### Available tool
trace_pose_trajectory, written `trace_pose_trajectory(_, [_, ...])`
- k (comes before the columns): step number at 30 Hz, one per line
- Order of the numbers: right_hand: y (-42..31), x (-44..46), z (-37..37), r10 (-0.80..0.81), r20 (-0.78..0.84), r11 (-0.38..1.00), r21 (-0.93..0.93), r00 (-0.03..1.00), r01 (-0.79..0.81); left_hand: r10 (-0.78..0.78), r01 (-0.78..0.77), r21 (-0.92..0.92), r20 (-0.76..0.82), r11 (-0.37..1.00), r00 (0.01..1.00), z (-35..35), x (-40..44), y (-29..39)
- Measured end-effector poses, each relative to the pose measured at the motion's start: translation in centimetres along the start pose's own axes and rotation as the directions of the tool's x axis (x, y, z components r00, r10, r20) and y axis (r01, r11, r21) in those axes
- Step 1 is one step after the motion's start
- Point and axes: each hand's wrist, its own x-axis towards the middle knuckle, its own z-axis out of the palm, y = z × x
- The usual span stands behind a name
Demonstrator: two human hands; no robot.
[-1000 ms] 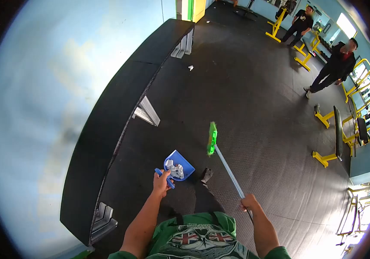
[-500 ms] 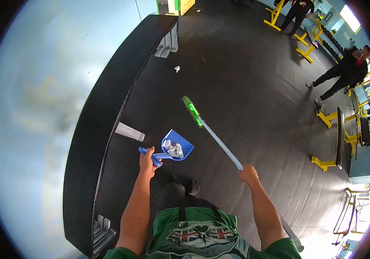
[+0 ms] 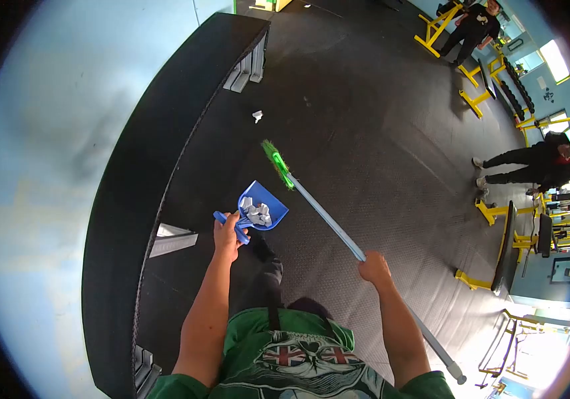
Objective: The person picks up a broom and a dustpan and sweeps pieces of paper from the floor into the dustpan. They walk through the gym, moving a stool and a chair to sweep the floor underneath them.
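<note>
My left hand (image 3: 227, 238) is wrapped round the handle of a blue dustpan (image 3: 275, 207). Crumpled white paper (image 3: 257, 213) lies in the pan. My right hand (image 3: 374, 268) grips the grey pole of a broom (image 3: 328, 217), which runs back past my forearm to its capped end. The green bristle head (image 3: 277, 165) is ahead of the dustpan, apart from it, over the dark floor. Farther forward, a small white paper scrap (image 3: 257, 116) lies on the floor near the bench.
A long black bench (image 3: 145, 159) on grey legs (image 3: 173, 241) runs along the wall at left. Two people in dark clothes stand at right, one nearer (image 3: 544, 163) and one farther back (image 3: 476, 30). Yellow-framed gym benches (image 3: 506, 243) and a dumbbell rack (image 3: 514, 90) line the right side.
I have stepped forward along the bench, so the paper scrap on the floor is closer. One foot has swung ahead. Both hands keep their hold on dustpan and broom.
</note>
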Motion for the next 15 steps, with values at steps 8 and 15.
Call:
trace_pose_trajectory(8, [-8.6,10.5,-11.0,-0.141,-0.119,0.973,-0.199,0.983,0.116,0.042,-0.04,0.054,-0.04,0.998,0.998,6.9,6.6,6.6])
trace_pose_trajectory(15, [-18.5,24.1,-22.0,-0.343,-0.11,0.866,-0.422,0.933,0.269,0.086,-0.09,-0.018,-0.145,0.996,0.986,11.1,13.0,9.1])
